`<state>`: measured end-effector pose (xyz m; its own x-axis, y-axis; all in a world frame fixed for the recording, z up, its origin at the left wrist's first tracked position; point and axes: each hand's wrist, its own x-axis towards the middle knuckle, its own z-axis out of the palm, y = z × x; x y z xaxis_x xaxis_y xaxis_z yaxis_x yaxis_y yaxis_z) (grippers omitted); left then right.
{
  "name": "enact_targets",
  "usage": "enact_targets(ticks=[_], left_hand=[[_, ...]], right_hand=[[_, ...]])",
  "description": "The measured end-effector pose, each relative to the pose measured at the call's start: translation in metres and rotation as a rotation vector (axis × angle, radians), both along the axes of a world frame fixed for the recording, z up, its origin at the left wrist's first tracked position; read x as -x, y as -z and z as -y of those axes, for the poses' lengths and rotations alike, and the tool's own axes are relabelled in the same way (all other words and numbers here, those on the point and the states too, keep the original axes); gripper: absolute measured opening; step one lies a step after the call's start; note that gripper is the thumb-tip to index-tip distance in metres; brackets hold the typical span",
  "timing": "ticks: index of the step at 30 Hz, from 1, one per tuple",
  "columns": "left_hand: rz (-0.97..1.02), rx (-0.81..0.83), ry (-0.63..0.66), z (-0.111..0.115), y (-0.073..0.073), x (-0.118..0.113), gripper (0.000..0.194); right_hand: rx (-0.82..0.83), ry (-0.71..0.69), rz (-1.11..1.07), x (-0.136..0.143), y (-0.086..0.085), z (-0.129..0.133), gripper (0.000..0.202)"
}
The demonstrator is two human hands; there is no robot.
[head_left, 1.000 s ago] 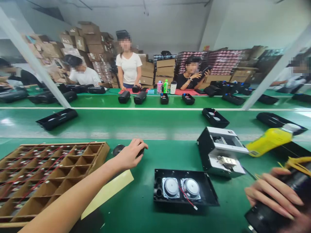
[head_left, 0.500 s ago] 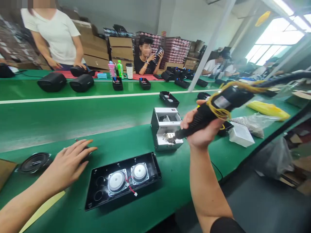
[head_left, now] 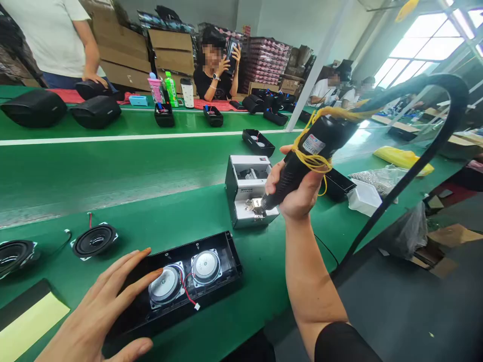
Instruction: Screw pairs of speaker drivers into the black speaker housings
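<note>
Holding the black power driver (head_left: 335,131) in the right grip (head_left: 298,193), closed around its handle, nose angled down at the metal outlet (head_left: 256,205) of the box-shaped feeder (head_left: 243,188), mid-frame; perhaps touching, hard to tell at this size. Best to come in squarely and press lightly, without shoving the feeder across the surface (head_left: 196,213). Spreading the left grip (head_left: 109,296) wide, empty, over the left end of the open black housing (head_left: 233,254), lower centre. Mind the red lead (head_left: 187,293) between the two silver-backed speakers (head_left: 206,267): easily snagged. Allow slack in the thick cable (head_left: 455,120), right of frame, and watch for loose yellow cord (head_left: 311,162). Steer clear of the loose speaker (head_left: 94,241), left of frame
</note>
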<state>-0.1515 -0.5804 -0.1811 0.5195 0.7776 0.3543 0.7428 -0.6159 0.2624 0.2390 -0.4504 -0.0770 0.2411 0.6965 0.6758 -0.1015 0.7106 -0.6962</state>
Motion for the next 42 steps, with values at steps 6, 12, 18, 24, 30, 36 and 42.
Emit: enact_targets(ticks=[6, 12, 18, 24, 30, 36, 42], left_hand=[[0.041, 0.033, -0.053, 0.005, 0.002, -0.011, 0.059], [0.063, -0.038, -0.001, 0.007, 0.005, -0.019, 0.057], [0.063, 0.008, -0.019, 0.013, -0.001, -0.023, 0.055], [0.099, 0.245, -0.060, 0.011, -0.032, -0.023, 0.044], [0.010, 0.296, -0.161, -0.004, -0.038, -0.043, 0.051], [0.055, 0.449, -0.129, -0.017, -0.039, -0.039, 0.054], [-0.003, 0.430, -0.064, -0.026, -0.034, -0.033, 0.049]], right_hand=[[0.000, -0.031, 0.024, -0.001, -0.003, 0.006, 0.067], [0.060, -0.114, 0.000, 0.005, -0.006, 0.019, 0.070], [0.031, -0.215, -0.034, 0.020, -0.035, 0.041, 0.067], [0.211, -0.369, -0.137, 0.072, -0.080, 0.063, 0.050], [0.255, -0.566, -0.198, 0.125, -0.047, 0.053, 0.059], [0.260, -0.683, -0.176, 0.148, -0.004, 0.041, 0.054], [0.266, -0.710, -0.116, 0.155, 0.009, 0.035, 0.065]])
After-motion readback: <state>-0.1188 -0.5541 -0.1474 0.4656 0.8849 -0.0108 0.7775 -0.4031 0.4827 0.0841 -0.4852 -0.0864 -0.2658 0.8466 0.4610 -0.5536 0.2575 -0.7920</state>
